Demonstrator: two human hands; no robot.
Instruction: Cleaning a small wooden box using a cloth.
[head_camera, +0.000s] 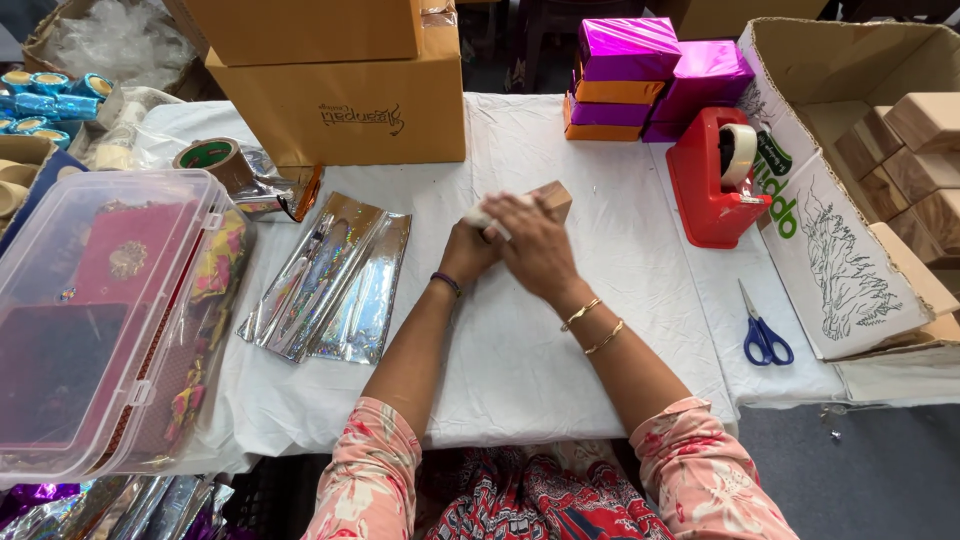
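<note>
The small box (545, 197) lies at the middle of the table (620, 300), well in from the near edge, directly ahead of both hands. It is a plain brown block, seemingly cardboard, with square corners; its long axis runs from near-left to far-right, and only the far-right end shows. A white sheet (478, 214), paper or tissue, shows at its left end.

The right hand (535, 245) lies over the top of the box, fingers curved down and pressed on it. The left hand (467, 250) is closed against the near-left end, gripping box and sheet together. Both hands touch the box and each other; the right covers more of it.

A white cloth covers the table. Left of the hands lie creased, shiny silver foil sheets (330, 280), and beyond them a clear plastic bin (200, 200) at the left edge. Right of the hands stand a red tape dispenser (715, 180) and, nearer the right edge, blue-handled scissors (762, 335). Magenta foil-wrapped boxes (650, 75) are stacked at the far edge.
</note>
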